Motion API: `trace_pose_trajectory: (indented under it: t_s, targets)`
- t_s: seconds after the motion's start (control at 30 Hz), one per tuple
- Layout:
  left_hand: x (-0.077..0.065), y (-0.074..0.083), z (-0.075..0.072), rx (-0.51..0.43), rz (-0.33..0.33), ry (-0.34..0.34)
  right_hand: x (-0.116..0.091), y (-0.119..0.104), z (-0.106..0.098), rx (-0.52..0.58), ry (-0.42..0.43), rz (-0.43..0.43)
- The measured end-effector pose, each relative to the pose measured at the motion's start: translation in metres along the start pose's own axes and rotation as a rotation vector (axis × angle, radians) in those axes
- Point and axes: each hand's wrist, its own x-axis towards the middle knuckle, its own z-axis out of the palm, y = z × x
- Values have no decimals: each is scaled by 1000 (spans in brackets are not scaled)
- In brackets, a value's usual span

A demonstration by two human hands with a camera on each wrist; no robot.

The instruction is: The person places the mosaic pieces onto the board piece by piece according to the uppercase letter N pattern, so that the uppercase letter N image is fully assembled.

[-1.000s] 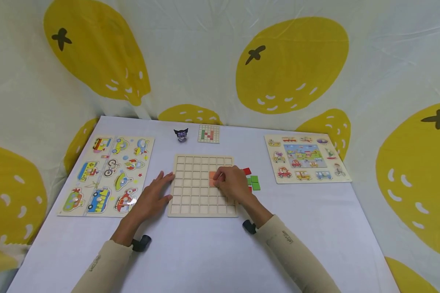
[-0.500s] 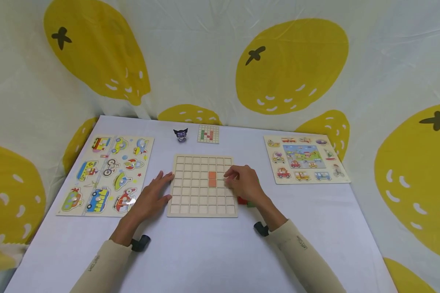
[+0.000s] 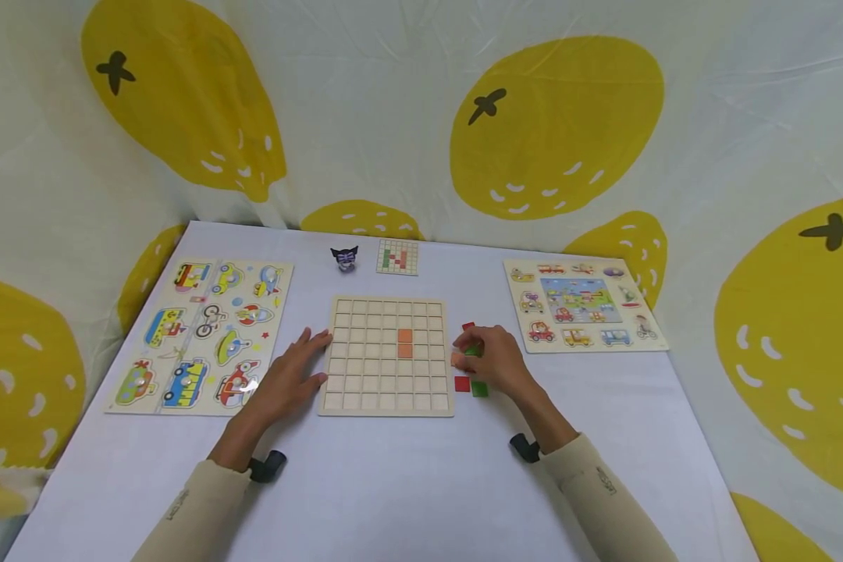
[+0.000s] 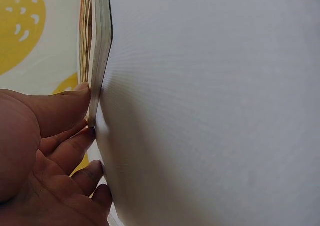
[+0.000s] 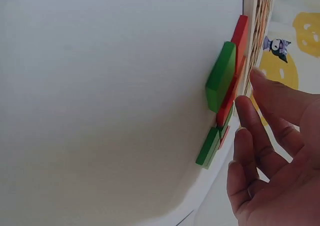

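Note:
A pale wooden grid board (image 3: 358, 367) lies at the middle of the table, with two orange square tiles (image 3: 405, 336) set side by side in one column. My left hand (image 3: 288, 378) rests against the board's left edge, its thumb and fingertips touching the rim in the left wrist view. Right of the board, my right hand (image 3: 495, 359) hovers over loose tiles, thumb and fingers apart with nothing between them in the right wrist view. Below it are a red tile (image 3: 462, 384), a green tile (image 3: 480, 389) and others partly hidden by the hand.
A small pattern card (image 3: 397, 257) and a dark cartoon figurine (image 3: 346, 260) are behind the board. At the left lies a vehicle peg puzzle (image 3: 197, 336); a second picture puzzle (image 3: 579, 300) lies at the back right. A lemon-printed cloth (image 3: 372, 117) hangs behind the table.
My right hand has let go of the orange tile in the board and moved right to the loose tiles, uncovering both orange tiles. The left hand has stayed at the board's edge.

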Motion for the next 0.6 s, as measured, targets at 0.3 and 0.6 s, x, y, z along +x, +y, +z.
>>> trace_pose_trajectory:
  t_s: [0.3, 0.6]
  targets:
    - [0, 1, 1, -6, -4, 1, 0, -2, 7, -78, -7, -1]
    - [1, 2, 0, 2, -14, 0, 1, -4, 6, -86, -1, 2]
